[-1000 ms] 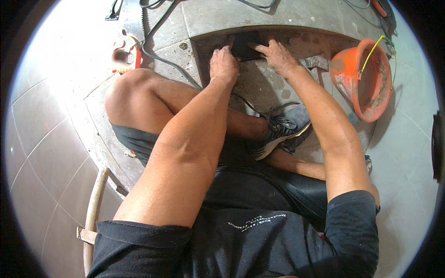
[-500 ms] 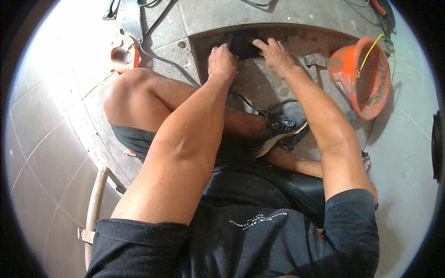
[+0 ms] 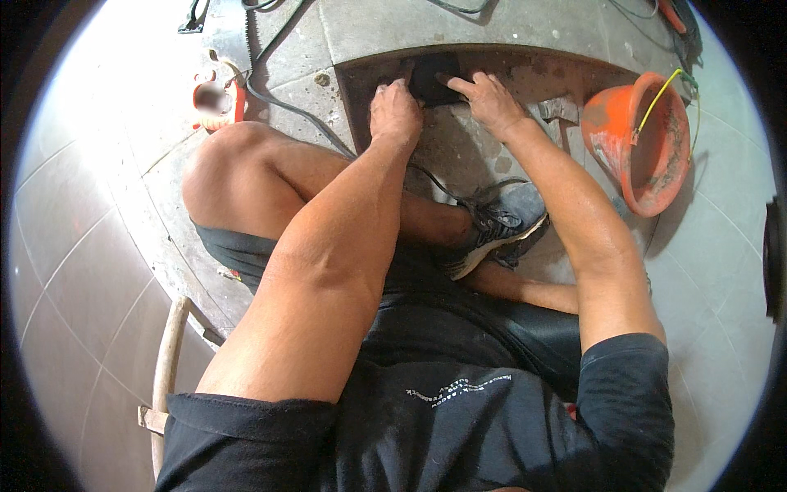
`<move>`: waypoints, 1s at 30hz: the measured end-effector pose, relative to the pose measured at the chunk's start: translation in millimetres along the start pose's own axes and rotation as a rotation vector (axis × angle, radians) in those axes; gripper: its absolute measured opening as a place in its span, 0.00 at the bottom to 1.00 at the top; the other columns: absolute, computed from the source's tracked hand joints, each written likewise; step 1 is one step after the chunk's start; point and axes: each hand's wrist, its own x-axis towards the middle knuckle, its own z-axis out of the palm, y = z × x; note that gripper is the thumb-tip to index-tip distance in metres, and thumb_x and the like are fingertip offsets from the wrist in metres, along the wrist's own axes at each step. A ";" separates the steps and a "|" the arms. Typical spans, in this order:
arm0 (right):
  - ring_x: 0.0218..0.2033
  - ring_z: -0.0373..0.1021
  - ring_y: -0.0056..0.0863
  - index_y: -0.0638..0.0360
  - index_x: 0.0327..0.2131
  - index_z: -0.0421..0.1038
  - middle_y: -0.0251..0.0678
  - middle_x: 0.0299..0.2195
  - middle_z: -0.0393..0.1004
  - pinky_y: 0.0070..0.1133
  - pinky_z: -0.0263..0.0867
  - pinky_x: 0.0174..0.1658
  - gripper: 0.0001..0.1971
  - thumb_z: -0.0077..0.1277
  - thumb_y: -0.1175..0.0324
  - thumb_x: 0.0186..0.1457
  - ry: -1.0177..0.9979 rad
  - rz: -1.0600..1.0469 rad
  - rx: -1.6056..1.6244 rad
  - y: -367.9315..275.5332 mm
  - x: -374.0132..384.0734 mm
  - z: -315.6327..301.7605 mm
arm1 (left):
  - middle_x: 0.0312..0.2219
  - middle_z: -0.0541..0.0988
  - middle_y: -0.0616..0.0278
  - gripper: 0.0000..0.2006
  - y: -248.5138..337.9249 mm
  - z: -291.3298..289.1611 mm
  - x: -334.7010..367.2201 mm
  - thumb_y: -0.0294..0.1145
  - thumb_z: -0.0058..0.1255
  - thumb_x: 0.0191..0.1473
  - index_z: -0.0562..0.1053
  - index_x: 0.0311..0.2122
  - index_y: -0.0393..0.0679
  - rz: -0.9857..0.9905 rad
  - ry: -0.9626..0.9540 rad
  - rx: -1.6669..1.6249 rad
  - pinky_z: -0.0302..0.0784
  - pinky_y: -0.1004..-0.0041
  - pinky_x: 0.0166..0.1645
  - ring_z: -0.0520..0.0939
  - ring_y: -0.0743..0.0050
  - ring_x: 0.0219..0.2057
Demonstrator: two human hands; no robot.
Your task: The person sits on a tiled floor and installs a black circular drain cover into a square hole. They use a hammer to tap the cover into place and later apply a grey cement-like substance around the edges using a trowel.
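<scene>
Black, roughly square flat piece (image 3: 435, 80) sits against the far brown wall of the sunken grey concrete recess (image 3: 459, 135), between both hands. Left hand (image 3: 397, 111) at its left edge, fingers curled; can't tell if they grip. Right hand (image 3: 494, 107) at its right edge, digits spread, one on the piece; grip unclear. Clutter: grey-and-black laced shoe (image 3: 512, 209) below the hands, orange plastic bucket (image 3: 602, 123) at right, orange-handled steel handsaw (image 3: 236, 107) and dark grey cable (image 3: 299, 113) at left.
</scene>
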 end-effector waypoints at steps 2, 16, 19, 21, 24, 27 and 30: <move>0.50 0.70 0.47 0.37 0.57 0.72 0.48 0.44 0.71 0.37 0.71 0.55 0.23 0.41 0.75 0.63 -0.026 0.008 -0.031 -1.5 -0.1 -1.5 | 0.48 0.77 0.40 0.22 -3.4 4.1 1.4 0.37 0.61 0.55 0.74 0.52 0.39 0.005 0.016 0.007 0.73 0.54 0.58 0.77 0.42 0.53; 0.49 0.71 0.49 0.37 0.58 0.69 0.47 0.44 0.70 0.40 0.71 0.54 0.25 0.42 0.77 0.61 0.042 0.012 0.017 3.4 -1.5 8.1 | 0.48 0.77 0.41 0.21 -3.0 3.8 -2.0 0.38 0.61 0.55 0.75 0.52 0.40 0.005 0.027 -0.015 0.72 0.54 0.58 0.77 0.41 0.53; 0.49 0.70 0.49 0.36 0.58 0.69 0.47 0.44 0.70 0.40 0.71 0.54 0.24 0.42 0.75 0.62 -0.004 0.007 0.000 5.4 2.8 2.6 | 0.48 0.77 0.41 0.21 0.3 2.8 -1.6 0.37 0.61 0.55 0.75 0.51 0.39 0.007 0.048 -0.024 0.72 0.54 0.58 0.77 0.41 0.53; 0.49 0.71 0.49 0.36 0.57 0.70 0.48 0.44 0.71 0.39 0.71 0.54 0.23 0.41 0.74 0.63 -0.044 -0.014 -0.042 4.6 2.7 2.1 | 0.47 0.77 0.40 0.21 0.5 0.4 -2.8 0.37 0.61 0.54 0.75 0.51 0.39 0.000 0.033 -0.053 0.72 0.54 0.58 0.77 0.41 0.53; 0.50 0.71 0.49 0.37 0.56 0.73 0.48 0.45 0.71 0.40 0.71 0.54 0.20 0.40 0.71 0.64 -0.049 0.016 -0.040 -0.4 1.3 -4.2 | 0.48 0.77 0.41 0.21 0.6 1.6 -1.3 0.36 0.61 0.54 0.75 0.51 0.39 0.021 0.030 0.002 0.72 0.54 0.58 0.77 0.41 0.53; 0.51 0.71 0.49 0.39 0.54 0.75 0.48 0.46 0.72 0.40 0.71 0.54 0.19 0.40 0.70 0.65 -0.074 0.052 -0.062 -6.8 6.6 -9.3 | 0.47 0.78 0.41 0.21 -5.6 3.5 3.0 0.36 0.61 0.55 0.75 0.52 0.39 0.016 0.032 -0.003 0.72 0.55 0.58 0.77 0.41 0.52; 0.52 0.70 0.49 0.38 0.57 0.71 0.47 0.48 0.72 0.40 0.70 0.54 0.19 0.40 0.69 0.67 -0.187 0.078 -0.083 -8.3 8.5 -17.6 | 0.47 0.78 0.41 0.21 -1.3 2.1 -0.2 0.35 0.60 0.55 0.74 0.52 0.38 0.016 0.021 0.006 0.72 0.55 0.58 0.77 0.42 0.52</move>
